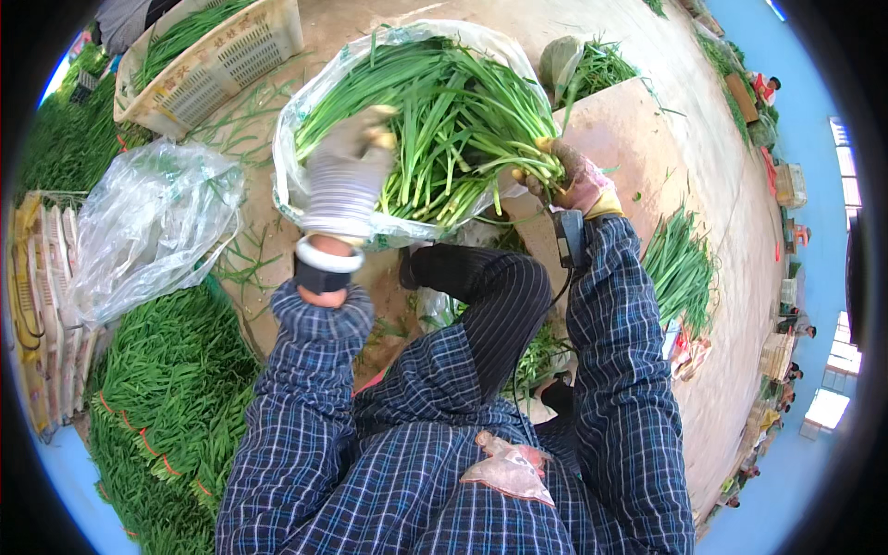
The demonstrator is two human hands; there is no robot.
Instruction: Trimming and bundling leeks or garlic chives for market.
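A pile of long flat-leaved greens with pale stalk ends, like garlic chives (pixel 423 139), fills a clear plastic bag (pixel 281 166) with its rim spread wide in front of me. My right hand (pixel 579 177), in a soiled pink and yellow glove, grips a bunch of stalks by their pale ends at the bag's right side. Their leaves spread left over the pile. Above the left part of the pile is my left hand (pixel 354 159), in a grey and white striped glove. It is blurred, and whether its fingers hold any leaves cannot be told.
Crumpled clear plastic (pixel 159 222) lies left, above tied bundles of greens (pixel 173 368). Beside it stand stacked plastic crates (pixel 52 298). A perforated crate (pixel 215 69) holds greens at upper left. Loose greens (pixel 680 270) lie at right on a board (pixel 624 132). Several people sit along the far right.
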